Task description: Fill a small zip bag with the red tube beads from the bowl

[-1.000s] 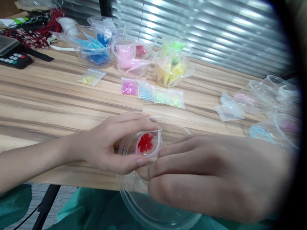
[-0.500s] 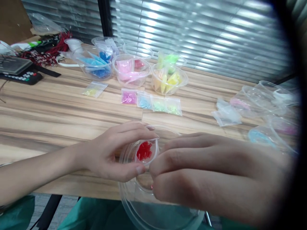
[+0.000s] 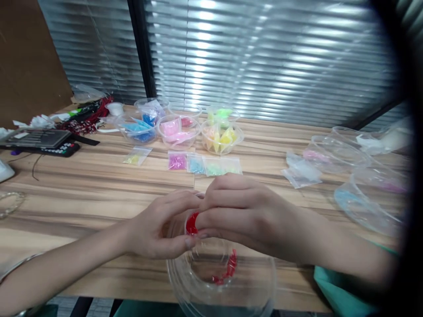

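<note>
- We see the left hand (image 3: 161, 229) curved around a small clear plastic bag of red pieces (image 3: 191, 223), thumb and fingers a little apart with the bag between them.
- The fingers of the right hand (image 3: 247, 213) are bent together over the bag's mouth, close by the left thumb (we cannot tell whether they pinch anything, as their tips are mostly hidden).
- Beneath both hands we find a large round clear plastic bowl (image 3: 253, 286); the bag sits over its far left part, and loose shiny red pieces (image 3: 231, 266) lie in a curve inside.
- Farther out, we count four small packets in a row: magenta (image 3: 177, 161), pale blue (image 3: 196, 165) and two pale green (image 3: 214, 168). A yellow packet (image 3: 135, 157) lies to their left.
- Behind them stand clear bowls holding blue, pink and yellow packets.
- Toward the right, we notice translucent bags (image 3: 300, 171) near more clear bowls, all on a wood-grain tabletop (image 3: 99, 187).
</note>
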A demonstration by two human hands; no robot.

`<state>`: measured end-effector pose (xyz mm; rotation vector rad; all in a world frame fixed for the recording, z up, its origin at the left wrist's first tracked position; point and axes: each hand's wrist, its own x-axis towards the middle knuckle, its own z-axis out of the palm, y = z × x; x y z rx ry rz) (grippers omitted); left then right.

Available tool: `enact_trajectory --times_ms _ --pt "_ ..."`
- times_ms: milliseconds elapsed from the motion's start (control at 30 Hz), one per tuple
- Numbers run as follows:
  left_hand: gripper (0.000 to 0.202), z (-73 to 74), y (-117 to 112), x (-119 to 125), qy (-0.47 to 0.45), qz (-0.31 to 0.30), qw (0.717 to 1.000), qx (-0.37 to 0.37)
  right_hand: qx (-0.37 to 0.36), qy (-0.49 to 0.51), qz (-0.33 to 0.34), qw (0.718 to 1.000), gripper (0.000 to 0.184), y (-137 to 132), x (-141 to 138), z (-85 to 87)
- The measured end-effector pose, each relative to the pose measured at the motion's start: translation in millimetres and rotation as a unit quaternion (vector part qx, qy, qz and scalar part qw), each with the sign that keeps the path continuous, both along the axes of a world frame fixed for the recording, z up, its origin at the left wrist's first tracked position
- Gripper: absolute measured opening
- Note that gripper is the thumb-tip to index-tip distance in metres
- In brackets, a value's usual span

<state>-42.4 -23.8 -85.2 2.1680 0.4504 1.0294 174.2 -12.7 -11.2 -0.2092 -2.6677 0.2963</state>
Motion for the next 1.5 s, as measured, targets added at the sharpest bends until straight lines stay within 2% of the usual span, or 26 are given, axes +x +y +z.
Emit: enact_trajectory --times_ms 67,167,300,400,467,567,667,733,833,933,1133,1333,1500 --pt "0.034 -3.0 1 1 -0.003 0.009 1.000 -0.008 0.017 -0.003 0.000 1.000 0.012 2 -3 -1.8" --pt "0.026 -3.5 -1 2 -0.036 0.013 0.999 0.009 0.006 0.004 -0.013 1.000 0.010 3 -7 -4.9" --pt "0.020 1.0 -5 -3 0.018 0.018 0.999 -0.030 -0.018 0.025 -0.020 0.999 0.020 3 -13 -11.5" --pt "0.029 0.6 -4 -10 0.027 0.036 0.996 -0.078 -0.049 0.091 -0.046 0.994 0.029 2 -15 -16.2" --pt "0.034 -2.5 0 -15 0.034 0.056 0.992 -0.109 -0.069 0.116 -0.065 0.989 0.026 2 -16 -18.9" --pt "0.043 -8.5 8 -21 0.022 0.072 0.988 -0.135 -0.102 0.103 -0.115 0.983 0.024 2 -16 -23.7" --pt "0.048 -12.4 16 -26 0.009 0.077 0.983 -0.169 -0.121 0.048 -0.138 0.982 0.039 5 -18 -29.9" --pt "0.053 -13.3 20 -29 0.028 0.082 0.983 -0.162 -0.126 0.035 -0.132 0.983 0.038 8 -19 -33.7" --pt "0.070 -13.0 23 -34 0.068 0.094 0.986 -0.117 -0.138 0.068 -0.133 0.979 0.023 11 -20 -37.0" --pt "0.083 -11.3 25 -37 0.086 0.098 0.988 -0.087 -0.140 0.096 -0.129 0.977 0.022 11 -19 -37.9" --pt "0.076 -6.1 25 -41 0.126 0.103 0.985 -0.055 -0.128 0.125 -0.095 0.979 0.012 7 -13 -39.2" --pt "0.067 -9.7 22 -48 0.139 0.118 0.982 -0.058 -0.161 0.182 -0.075 0.967 0.013 10 -6 -38.9" --pt "0.058 -3.0 17 -48 0.130 0.107 0.983 -0.077 -0.144 0.205 -0.082 0.965 0.012 11 14 -26.4"
